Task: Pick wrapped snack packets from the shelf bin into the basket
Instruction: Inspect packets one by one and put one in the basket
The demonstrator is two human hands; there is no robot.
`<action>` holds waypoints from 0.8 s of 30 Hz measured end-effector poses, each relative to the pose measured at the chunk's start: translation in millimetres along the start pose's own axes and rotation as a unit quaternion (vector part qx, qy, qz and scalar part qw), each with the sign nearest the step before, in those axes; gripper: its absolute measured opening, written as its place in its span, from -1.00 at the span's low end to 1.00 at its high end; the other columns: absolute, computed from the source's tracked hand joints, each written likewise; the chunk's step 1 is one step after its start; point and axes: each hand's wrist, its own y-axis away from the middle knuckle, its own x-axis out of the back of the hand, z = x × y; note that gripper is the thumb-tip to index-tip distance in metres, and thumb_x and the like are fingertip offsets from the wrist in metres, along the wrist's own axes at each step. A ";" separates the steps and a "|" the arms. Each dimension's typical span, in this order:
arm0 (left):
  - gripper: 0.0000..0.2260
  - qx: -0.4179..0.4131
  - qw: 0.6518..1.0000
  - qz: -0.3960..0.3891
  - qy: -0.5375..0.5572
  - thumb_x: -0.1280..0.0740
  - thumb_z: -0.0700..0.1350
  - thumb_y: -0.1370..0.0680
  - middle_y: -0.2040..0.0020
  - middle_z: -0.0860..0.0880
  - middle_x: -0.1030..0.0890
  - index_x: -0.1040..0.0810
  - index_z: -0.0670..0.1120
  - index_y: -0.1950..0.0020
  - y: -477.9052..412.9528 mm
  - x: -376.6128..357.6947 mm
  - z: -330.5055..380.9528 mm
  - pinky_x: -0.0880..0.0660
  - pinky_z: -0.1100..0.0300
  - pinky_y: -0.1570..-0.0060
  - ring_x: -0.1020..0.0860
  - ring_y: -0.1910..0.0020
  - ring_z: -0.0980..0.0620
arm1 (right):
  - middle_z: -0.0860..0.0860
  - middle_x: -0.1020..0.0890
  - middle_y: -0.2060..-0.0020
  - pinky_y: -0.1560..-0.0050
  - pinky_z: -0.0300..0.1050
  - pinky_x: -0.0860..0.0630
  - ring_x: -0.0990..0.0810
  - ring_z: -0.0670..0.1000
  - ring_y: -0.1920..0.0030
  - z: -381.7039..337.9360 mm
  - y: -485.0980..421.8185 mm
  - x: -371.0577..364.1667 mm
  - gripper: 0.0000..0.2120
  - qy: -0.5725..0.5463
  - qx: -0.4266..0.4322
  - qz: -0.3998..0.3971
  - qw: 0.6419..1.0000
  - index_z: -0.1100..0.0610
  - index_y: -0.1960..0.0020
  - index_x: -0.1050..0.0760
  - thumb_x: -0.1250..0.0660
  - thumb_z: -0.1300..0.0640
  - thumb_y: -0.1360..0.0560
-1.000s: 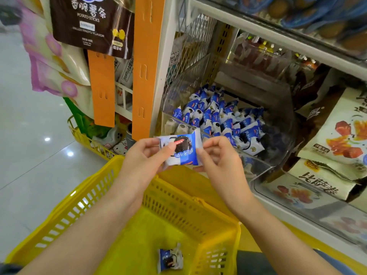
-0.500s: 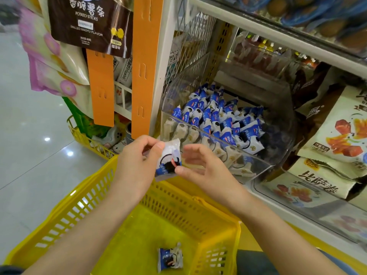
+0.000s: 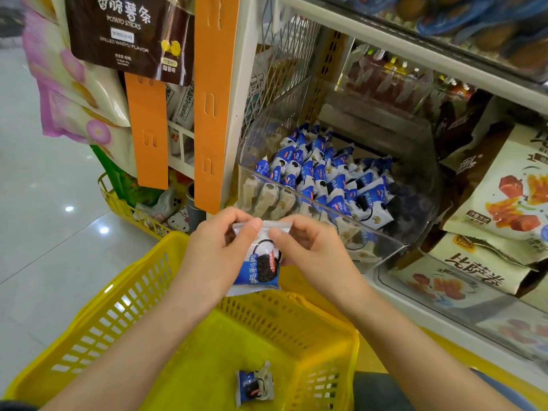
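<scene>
A blue-and-white wrapped snack packet point(image 3: 261, 264) hangs upright above the far rim of the yellow basket point(image 3: 118, 310). My left hand point(image 3: 216, 250) pinches its top left edge and my right hand point(image 3: 311, 250) pinches its top right edge. One more packet of the same kind point(image 3: 255, 384) lies on the basket floor. Behind my hands, the clear plastic shelf bin point(image 3: 394, 232) holds several of these packets point(image 3: 323, 176) in rows.
Large snack bags point(image 3: 510, 191) fill the shelf to the right of the bin. Orange hanging strips point(image 3: 213, 99) and bags of potato sticks point(image 3: 127, 34) hang at the left. A second yellow basket point(image 3: 124, 203) sits on the glossy floor point(image 3: 44, 218).
The packet was held flat between both hands, then turned on edge by my left hand; now it hangs upright with both hands pinching its top seam, slightly lower over the basket.
</scene>
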 end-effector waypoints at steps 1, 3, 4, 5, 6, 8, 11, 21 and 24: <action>-0.87 0.004 1.000 -0.004 0.003 -0.27 -0.07 -0.54 0.32 -0.03 -0.59 -0.53 -0.05 0.18 0.6 0.2 0.6 -0.50 0.18 0.35 -0.57 0.35 0.11 | 0.04 -0.62 0.32 0.31 -0.16 -0.55 -0.57 -0.07 0.29 1.0 0.0 -0.5 -0.85 0.009 0.002 -0.002 1.000 0.01 0.20 -0.54 -0.31 0.19 -0.51; -0.86 0.016 1.000 -0.008 0.006 -0.27 -0.06 -0.54 0.31 -0.06 -0.61 -0.53 -0.06 0.18 1.3 0.5 1.6 -0.53 0.05 0.29 -0.60 0.30 0.02 | 0.09 -0.62 0.32 0.23 0.02 -0.54 -0.55 0.00 0.28 2.3 1.0 -1.5 -0.85 0.035 0.016 0.004 0.999 0.00 0.23 -0.53 -0.32 0.15 -0.50; -0.86 0.023 1.000 -0.010 0.009 -0.27 -0.06 -0.53 0.30 -0.05 -0.61 -0.54 -0.07 0.18 0.9 0.5 1.7 -0.54 0.04 0.26 -0.60 0.28 0.01 | 0.07 -0.62 0.31 0.22 0.01 -0.52 -0.54 -0.03 0.28 2.5 2.0 -1.4 -0.87 0.060 0.035 0.016 0.997 0.00 0.23 -0.53 -0.34 0.14 -0.50; -0.85 0.032 0.999 -0.014 0.015 -0.27 -0.06 -0.54 0.29 -0.06 -0.62 -0.55 -0.08 0.17 -0.1 0.1 1.6 -0.54 0.03 0.24 -0.61 0.27 0.01 | 0.02 -0.61 0.31 0.24 -0.06 -0.50 -0.53 -0.10 0.29 2.8 2.9 -1.2 -0.89 0.099 0.064 0.033 0.992 0.00 0.22 -0.53 -0.35 0.13 -0.49; -0.85 0.043 0.999 -0.020 0.027 -0.27 -0.07 -0.54 0.28 -0.07 -0.63 -0.55 -0.09 0.17 -0.4 0.2 1.5 -0.54 0.03 0.21 -0.61 0.25 0.01 | -0.03 -0.60 0.30 0.27 -0.16 -0.48 -0.51 -0.17 0.29 3.1 4.0 -1.3 -0.92 0.145 0.099 0.049 0.983 0.02 0.19 -0.54 -0.35 0.11 -0.48; -0.84 0.062 0.996 -0.030 0.058 -0.27 -0.08 -0.54 0.27 -0.08 -0.64 -0.57 -0.09 0.18 -0.9 0.0 1.2 -0.55 0.07 0.20 -0.61 0.25 0.04 | -0.09 -0.55 0.28 0.32 -0.28 -0.42 -0.48 -0.18 0.26 3.6 6.5 -2.3 -0.93 0.226 0.160 0.068 0.958 0.05 0.15 -0.54 -0.35 0.08 -0.49; -0.87 0.060 0.995 -0.028 0.073 -0.28 -0.08 -0.53 0.30 0.00 -0.64 -0.57 -0.05 0.17 -0.7 -1.2 0.0 -0.54 0.27 0.30 -0.61 0.29 0.17 | -0.12 -0.53 0.27 0.32 -0.26 -0.40 -0.47 -0.15 0.26 3.8 7.0 -1.7 -0.91 0.258 0.175 0.093 0.946 0.05 0.14 -0.54 -0.33 0.05 -0.50; -0.54 0.275 0.945 -0.106 0.143 0.05 0.15 -0.61 0.26 -0.05 -0.66 -0.54 -0.06 0.15 -10.1 1.9 -2.2 -0.54 0.19 0.35 -0.63 0.33 0.00 | -0.10 -0.59 0.19 0.14 -0.23 -0.52 -0.56 -0.17 0.17 -2.7 4.2 6.5 -0.94 0.173 0.158 0.138 0.962 0.09 0.09 -0.57 -0.34 0.13 -0.49; -0.50 0.291 0.921 -0.105 0.237 0.02 0.24 -0.56 0.30 -0.05 -0.68 -0.57 -0.07 0.04 -10.3 2.9 -4.4 -0.55 0.13 0.33 -0.66 0.32 -0.02 | -0.02 -0.59 0.08 0.03 -0.14 -0.52 -0.54 -0.14 0.04 -0.4 7.3 1.9 -0.92 0.233 0.214 0.073 0.946 0.16 0.09 -0.60 -0.36 0.17 -0.46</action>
